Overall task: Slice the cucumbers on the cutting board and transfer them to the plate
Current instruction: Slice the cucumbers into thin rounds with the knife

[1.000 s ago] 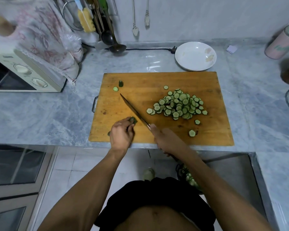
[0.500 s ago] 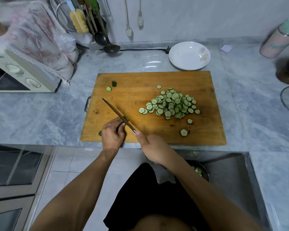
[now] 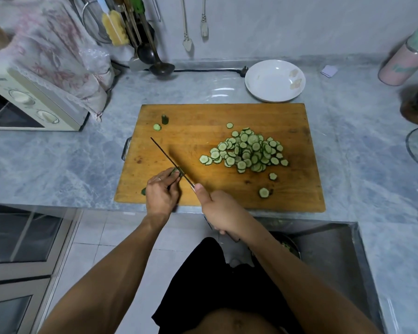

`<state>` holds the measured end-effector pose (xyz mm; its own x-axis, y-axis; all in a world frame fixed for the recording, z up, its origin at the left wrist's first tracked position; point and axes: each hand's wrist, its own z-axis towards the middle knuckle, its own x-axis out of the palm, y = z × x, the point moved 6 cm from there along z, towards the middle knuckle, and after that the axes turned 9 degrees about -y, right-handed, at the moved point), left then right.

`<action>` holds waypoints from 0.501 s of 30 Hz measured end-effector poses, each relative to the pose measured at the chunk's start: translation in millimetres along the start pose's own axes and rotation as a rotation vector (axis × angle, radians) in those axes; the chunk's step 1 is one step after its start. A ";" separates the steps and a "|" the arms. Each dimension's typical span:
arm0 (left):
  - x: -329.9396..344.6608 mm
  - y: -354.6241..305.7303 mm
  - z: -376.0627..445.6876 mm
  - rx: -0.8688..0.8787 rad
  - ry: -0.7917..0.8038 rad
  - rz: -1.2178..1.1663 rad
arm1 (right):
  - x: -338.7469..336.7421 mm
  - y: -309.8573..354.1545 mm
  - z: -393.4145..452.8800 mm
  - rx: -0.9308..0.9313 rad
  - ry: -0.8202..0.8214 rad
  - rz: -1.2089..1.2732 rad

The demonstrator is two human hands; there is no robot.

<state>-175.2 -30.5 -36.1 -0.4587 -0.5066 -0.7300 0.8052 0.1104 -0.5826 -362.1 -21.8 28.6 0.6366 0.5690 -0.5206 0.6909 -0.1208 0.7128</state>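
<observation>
While the left hand (image 3: 161, 194) pinches a cucumber stub (image 3: 175, 170) on the wooden cutting board (image 3: 203, 121), the right hand (image 3: 223, 210) grips the knife (image 3: 169, 157) against it. Slices (image 3: 247, 150) lie heaped mid-board; the plate (image 3: 274, 80) sits behind.

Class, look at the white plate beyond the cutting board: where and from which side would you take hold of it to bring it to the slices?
Grip the plate by its near rim, reaching over the cutting board. It sits flat and holds nothing, its raised edge is exposed there, and the plug crowds its left side.
</observation>
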 end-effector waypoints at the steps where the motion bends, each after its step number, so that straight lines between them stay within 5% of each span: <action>1: 0.0 0.9 0.5 -0.002 0.001 0.007 | 1.2 0.4 1.2 0.001 0.002 -0.004; 15: -1.9 -4.4 0.1 0.011 -0.015 0.005 | 15.5 3.2 24.1 0.021 -0.026 -0.035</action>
<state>-177.9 -30.1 -32.1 -0.4493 -0.5187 -0.7274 0.8117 0.1032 -0.5749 -341.8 -33.0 11.4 0.6208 0.5515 -0.5572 0.7197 -0.1189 0.6841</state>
